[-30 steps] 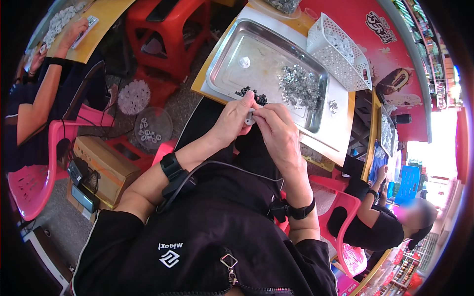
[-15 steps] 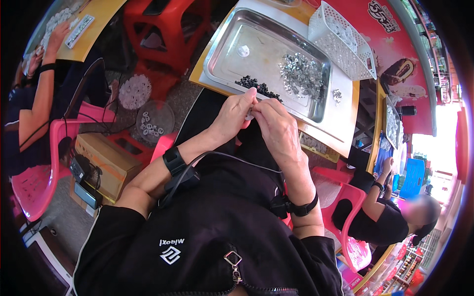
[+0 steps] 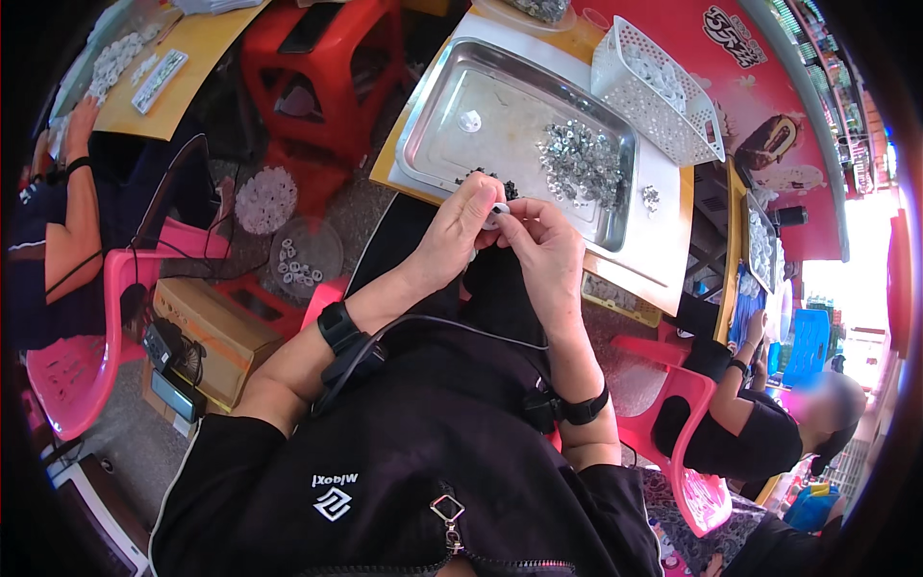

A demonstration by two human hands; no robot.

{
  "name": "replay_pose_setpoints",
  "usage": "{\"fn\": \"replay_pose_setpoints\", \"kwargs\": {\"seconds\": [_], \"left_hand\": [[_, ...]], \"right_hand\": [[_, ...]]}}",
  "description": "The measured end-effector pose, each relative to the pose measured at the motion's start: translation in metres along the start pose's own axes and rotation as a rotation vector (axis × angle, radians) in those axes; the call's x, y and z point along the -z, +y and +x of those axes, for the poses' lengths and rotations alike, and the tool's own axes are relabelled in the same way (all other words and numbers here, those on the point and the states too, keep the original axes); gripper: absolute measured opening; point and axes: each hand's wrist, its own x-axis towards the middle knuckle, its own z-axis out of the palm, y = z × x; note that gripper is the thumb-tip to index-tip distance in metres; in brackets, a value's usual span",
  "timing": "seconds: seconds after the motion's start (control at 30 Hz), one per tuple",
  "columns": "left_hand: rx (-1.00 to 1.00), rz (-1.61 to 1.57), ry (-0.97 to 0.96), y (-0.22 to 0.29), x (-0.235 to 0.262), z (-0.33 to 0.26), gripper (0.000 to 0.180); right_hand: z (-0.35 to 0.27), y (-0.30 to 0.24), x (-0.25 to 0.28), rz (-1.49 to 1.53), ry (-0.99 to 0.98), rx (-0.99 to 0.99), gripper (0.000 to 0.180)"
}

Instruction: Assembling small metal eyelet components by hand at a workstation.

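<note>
In front of my body, at the tray's near edge, my left hand point(image 3: 454, 229) is closed on a small white round part point(image 3: 491, 221) with a dark spot on it. From the other side, my right hand point(image 3: 546, 252) pinches at the same part with thumb and forefinger. Fingers cover most of the part. Beyond them a shallow metal tray point(image 3: 437, 106) lies on the table. Small black pieces point(image 3: 510, 188) sit along its near side, partly behind my left hand. On the right of the tray spreads a heap of small silvery metal pieces point(image 3: 582, 163). One white part point(image 3: 470, 121) lies alone.
A white perforated basket point(image 3: 615, 96) stands beyond the tray, and a little silvery pile point(image 3: 651, 198) lies beside it. Left are a red stool point(image 3: 336, 58), a container of white rings point(image 3: 306, 252) and a cardboard box point(image 3: 216, 327). Co-workers sit on both sides.
My hands have tilted so the white part with its dark spot shows between them. The right hand's fingers have shifted around it. At the left, a co-worker's hand has moved lower.
</note>
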Motion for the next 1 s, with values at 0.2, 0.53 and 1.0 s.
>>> {"fn": "replay_pose_setpoints", "kwargs": {"seconds": [0.2, 0.53, 1.0], "left_hand": [[-0.3, 0.252, 0.075, 0.001, 0.003, 0.006, 0.014], [-0.682, 0.697, 0.141, 0.018, -0.004, 0.005, 0.023], [-0.753, 0.829, 0.034, 0.019, -0.001, 0.0, 0.024]], "right_hand": [[-0.001, 0.004, 0.01, -0.13, 0.133, 0.255, 0.012], [-0.009, -0.006, 0.021, -0.495, 0.232, 0.688, 0.02], [-0.013, -0.004, 0.025, -0.555, 0.231, 0.75, 0.025]]}}
